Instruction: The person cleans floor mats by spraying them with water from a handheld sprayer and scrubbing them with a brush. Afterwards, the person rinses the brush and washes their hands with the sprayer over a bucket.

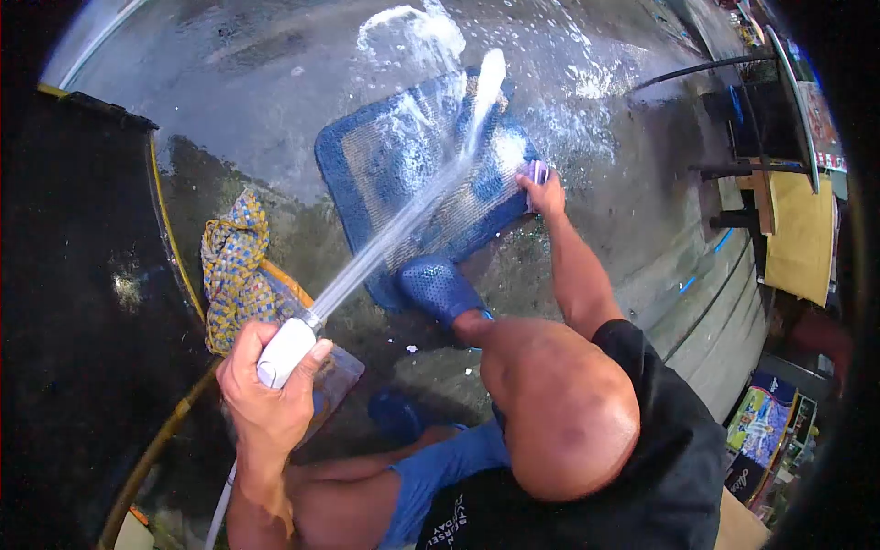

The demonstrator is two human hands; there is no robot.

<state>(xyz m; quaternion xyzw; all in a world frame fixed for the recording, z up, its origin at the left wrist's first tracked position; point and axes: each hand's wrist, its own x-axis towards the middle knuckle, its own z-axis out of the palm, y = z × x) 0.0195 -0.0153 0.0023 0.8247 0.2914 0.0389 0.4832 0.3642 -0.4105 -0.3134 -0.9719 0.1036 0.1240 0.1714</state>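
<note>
My left hand point(266, 390) is wrapped round a white spray nozzle point(289, 350) at lower left, and a jet of water point(394, 234) shoots from it up and to the right. The water lands on a blue and beige floor mat point(390, 188) that lies flat on the wet floor. Foam point(412, 137) is spread over the mat's upper part. At the mat's right edge my right hand point(547, 195) grips what looks like a purple scrub brush point(532, 171), partly hidden by the fingers. My foot in a blue clog point(440, 286) rests on the mat's near edge.
A woven yellow and blue cloth point(234, 275) lies left of the mat. A yellow-brown hose point(165, 422) runs along the left side. Foam and water cover the concrete floor point(275, 55). Boards point(797, 234) and colourful boxes point(761, 422) stand at right.
</note>
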